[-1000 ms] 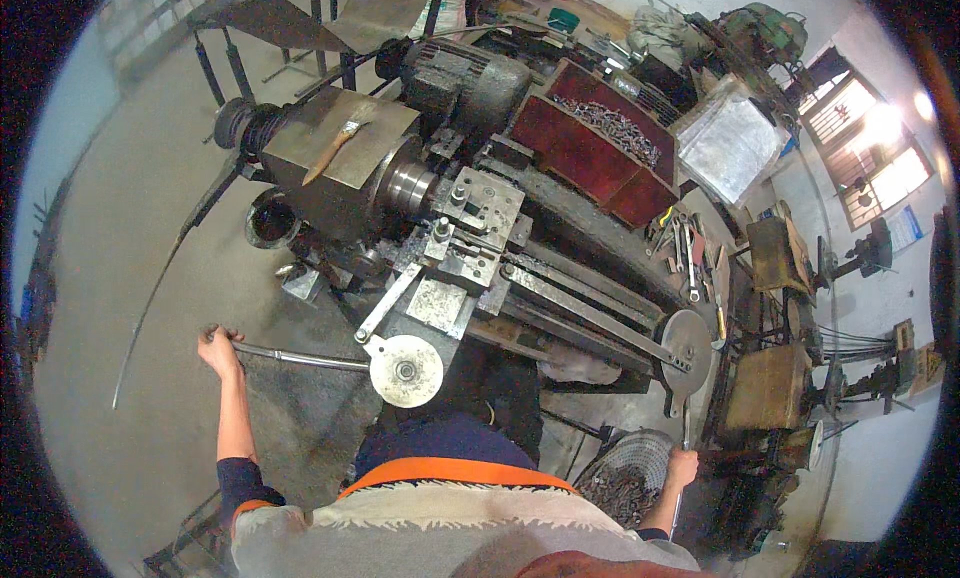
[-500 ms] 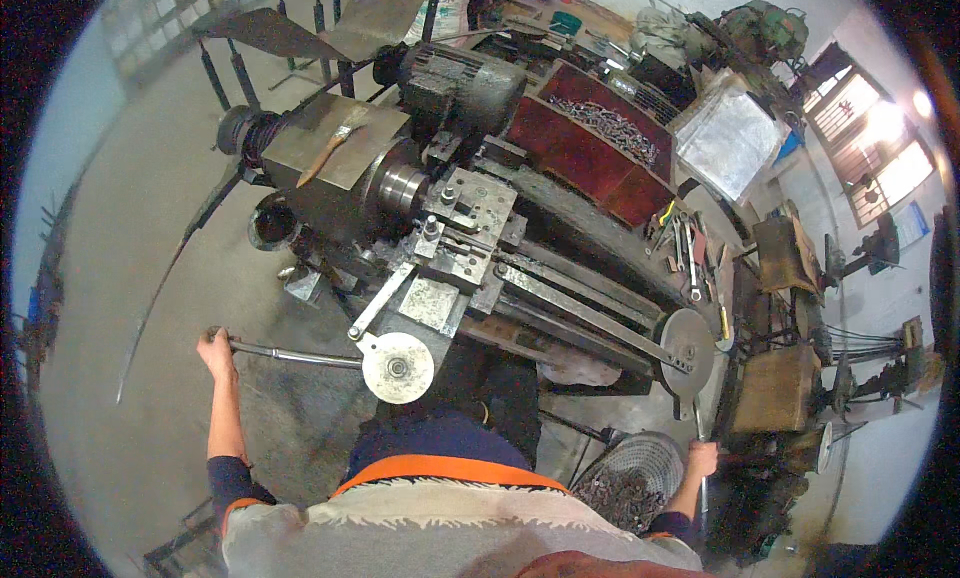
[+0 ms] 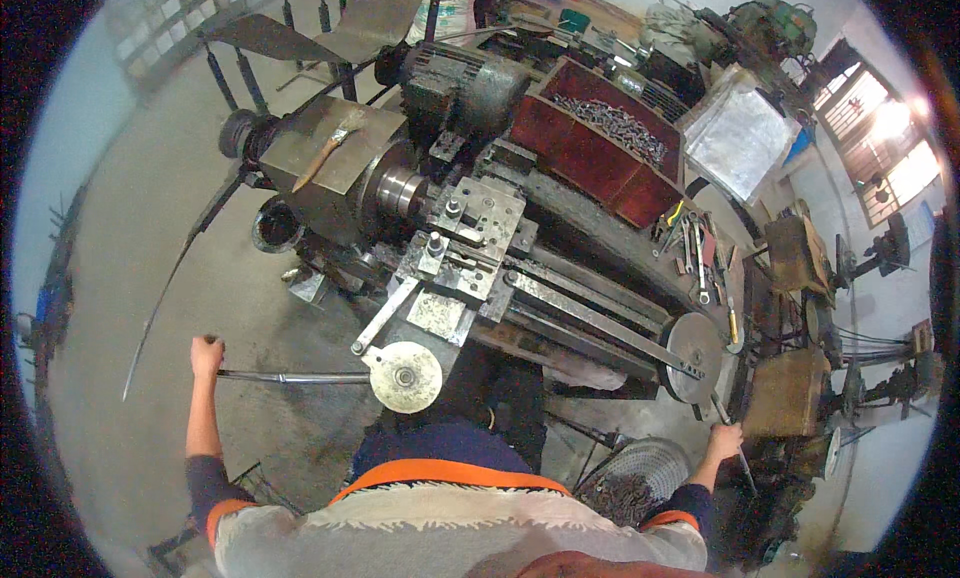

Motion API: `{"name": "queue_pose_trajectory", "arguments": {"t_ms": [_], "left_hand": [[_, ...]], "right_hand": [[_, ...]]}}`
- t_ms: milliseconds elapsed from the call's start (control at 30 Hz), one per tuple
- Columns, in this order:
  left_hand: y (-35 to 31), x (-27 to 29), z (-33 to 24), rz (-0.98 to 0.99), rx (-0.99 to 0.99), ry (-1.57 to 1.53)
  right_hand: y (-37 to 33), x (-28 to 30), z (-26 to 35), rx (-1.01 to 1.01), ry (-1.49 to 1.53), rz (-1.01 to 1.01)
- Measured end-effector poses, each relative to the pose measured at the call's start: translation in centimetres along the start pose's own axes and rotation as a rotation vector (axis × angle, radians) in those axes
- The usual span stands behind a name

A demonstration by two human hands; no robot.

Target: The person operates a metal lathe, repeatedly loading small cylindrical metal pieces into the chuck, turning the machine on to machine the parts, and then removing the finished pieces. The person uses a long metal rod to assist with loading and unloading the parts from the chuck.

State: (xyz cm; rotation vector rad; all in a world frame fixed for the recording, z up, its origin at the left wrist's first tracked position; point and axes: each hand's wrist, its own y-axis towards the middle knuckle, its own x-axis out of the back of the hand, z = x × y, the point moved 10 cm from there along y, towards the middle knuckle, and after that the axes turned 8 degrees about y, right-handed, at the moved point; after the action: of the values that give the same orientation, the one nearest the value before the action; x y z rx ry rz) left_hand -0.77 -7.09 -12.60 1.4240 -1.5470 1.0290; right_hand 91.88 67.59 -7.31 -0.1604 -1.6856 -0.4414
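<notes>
Left hand is sitting curled by outer end of left lever, can't tell if gripping; lever's meeting pale disc. Right hand is clamping right lever, which is slanting below grey disc.

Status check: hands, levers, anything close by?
Left hand at outer end of left lever, grip unclear. Right hand closed on right lever. Basket of metal pieces beside right forearm.
</notes>
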Motion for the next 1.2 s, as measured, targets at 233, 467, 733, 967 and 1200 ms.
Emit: {"name": "queue_pose_trajectory", "arguments": {"t_ms": [233, 467, 733, 967, 1200], "left_hand": [[5.7, -11.1, -14.4, 0.122, -0.395, 0.367], [7.3, -18.7, -20.0, 0.214, -0.607, 0.603], [7.4, -22.4, -16.8, 0.052, -0.541, 0.232], [6.3, -20.1, -18.7, 0.276, -0.668, 0.538], [5.2, -11.2, -19.7, 0.363, -0.623, 0.414]], "right_hand": [[-9.5, -1.3, 2.2, 0.294, 0.541, -0.172], [-14.5, -8.1, 1.9, 0.229, 0.443, 0.203], [-16.3, 4.6, 10.8, 0.275, 0.590, 0.193], [-13.2, 13.2, 19.5, 0.595, 0.737, 0.035], [-24.3, 26.7, 42.4, 1.234, 0.997, 0.155]]}}
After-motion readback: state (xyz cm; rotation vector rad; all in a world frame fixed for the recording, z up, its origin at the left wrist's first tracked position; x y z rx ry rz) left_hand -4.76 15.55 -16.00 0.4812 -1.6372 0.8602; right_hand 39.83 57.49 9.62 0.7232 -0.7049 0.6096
